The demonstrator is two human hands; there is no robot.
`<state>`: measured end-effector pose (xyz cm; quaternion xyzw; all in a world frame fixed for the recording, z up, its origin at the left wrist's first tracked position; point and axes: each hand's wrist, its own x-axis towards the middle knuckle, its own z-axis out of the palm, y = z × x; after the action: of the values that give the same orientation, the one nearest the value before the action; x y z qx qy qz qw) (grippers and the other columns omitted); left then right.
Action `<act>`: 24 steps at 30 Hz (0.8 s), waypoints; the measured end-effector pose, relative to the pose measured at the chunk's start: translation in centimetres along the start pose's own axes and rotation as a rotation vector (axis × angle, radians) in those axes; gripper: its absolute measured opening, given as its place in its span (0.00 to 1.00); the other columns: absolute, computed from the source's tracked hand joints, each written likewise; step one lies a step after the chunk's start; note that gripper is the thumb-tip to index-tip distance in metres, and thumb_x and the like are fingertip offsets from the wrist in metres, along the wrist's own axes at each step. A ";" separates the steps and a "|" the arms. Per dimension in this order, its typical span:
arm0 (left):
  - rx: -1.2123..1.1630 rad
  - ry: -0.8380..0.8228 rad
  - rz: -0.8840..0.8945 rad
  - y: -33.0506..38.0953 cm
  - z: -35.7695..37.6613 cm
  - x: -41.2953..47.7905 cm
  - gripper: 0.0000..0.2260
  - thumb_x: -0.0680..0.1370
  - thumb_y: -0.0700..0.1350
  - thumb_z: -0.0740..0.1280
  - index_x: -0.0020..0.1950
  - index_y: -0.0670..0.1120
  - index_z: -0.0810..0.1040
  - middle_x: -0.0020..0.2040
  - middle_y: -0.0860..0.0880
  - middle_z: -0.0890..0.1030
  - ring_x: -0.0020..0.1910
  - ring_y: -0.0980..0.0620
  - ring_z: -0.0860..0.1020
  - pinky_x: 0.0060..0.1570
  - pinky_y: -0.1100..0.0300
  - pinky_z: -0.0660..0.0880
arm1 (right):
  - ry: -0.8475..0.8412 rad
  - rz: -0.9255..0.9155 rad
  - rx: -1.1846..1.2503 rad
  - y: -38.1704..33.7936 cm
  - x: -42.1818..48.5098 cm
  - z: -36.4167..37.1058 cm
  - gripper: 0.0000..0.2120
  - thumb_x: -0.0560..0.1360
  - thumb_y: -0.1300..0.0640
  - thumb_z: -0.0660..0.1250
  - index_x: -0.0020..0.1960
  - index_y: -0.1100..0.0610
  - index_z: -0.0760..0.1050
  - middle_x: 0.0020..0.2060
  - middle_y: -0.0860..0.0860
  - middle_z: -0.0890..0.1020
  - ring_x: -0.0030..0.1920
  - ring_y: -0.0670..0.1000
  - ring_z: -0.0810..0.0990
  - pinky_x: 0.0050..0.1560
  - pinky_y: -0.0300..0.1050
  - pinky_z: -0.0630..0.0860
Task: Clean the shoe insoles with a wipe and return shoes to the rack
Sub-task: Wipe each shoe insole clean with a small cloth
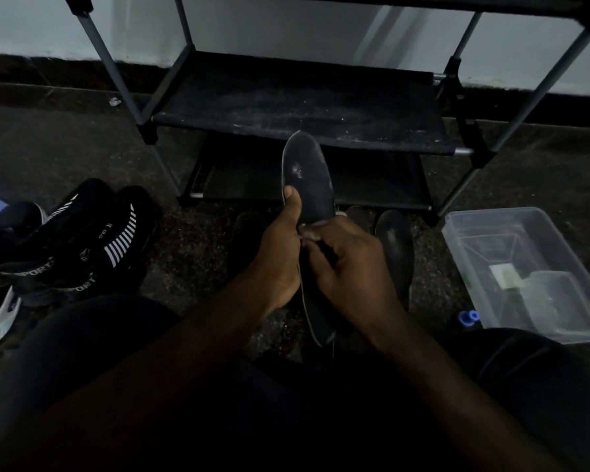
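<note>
Your left hand (pixel 280 253) and right hand (pixel 351 264) sit close together, both clamped on the dark insole (pixel 307 178), held up before the shoe rack (pixel 304 107). You look mid-wipe (no wipe shows clearly); next, work toward the scuffed toe, then refit it into its shoe. Left, the striped sneakers (pixel 82 253) read "SPORT".

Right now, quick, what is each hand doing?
Left hand: grips the insole, thumb on top.
Right hand: fingers curled round the same insole.
</note>
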<state>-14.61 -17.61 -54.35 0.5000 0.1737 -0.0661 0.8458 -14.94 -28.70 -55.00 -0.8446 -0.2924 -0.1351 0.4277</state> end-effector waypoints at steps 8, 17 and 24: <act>-0.017 -0.024 -0.002 -0.2 0.4 -0.2 0.27 0.82 0.60 0.49 0.61 0.41 0.77 0.60 0.40 0.81 0.60 0.47 0.79 0.59 0.57 0.75 | 0.098 0.067 0.038 0.9 0.8 -0.6 0.06 0.74 0.66 0.70 0.50 0.60 0.83 0.45 0.52 0.84 0.46 0.46 0.82 0.50 0.35 0.76; -0.068 -0.059 -0.002 -0.3 0.6 -0.1 0.24 0.83 0.58 0.49 0.57 0.45 0.79 0.56 0.44 0.83 0.56 0.50 0.81 0.58 0.57 0.75 | 0.137 0.132 -0.002 2.3 1.3 -1.0 0.05 0.75 0.65 0.70 0.48 0.61 0.83 0.43 0.53 0.84 0.45 0.49 0.82 0.49 0.48 0.79; -0.088 -0.015 0.013 0.0 0.5 -0.1 0.24 0.83 0.58 0.49 0.55 0.44 0.79 0.53 0.45 0.84 0.54 0.51 0.82 0.52 0.60 0.77 | 0.046 0.029 0.006 1.6 1.1 -0.8 0.07 0.74 0.67 0.70 0.50 0.60 0.83 0.45 0.53 0.84 0.46 0.50 0.82 0.50 0.48 0.79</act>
<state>-14.59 -18.08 -54.08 0.4631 0.1667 -0.0569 0.8686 -13.07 -29.64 -55.06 -0.8441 -0.2704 -0.1475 0.4388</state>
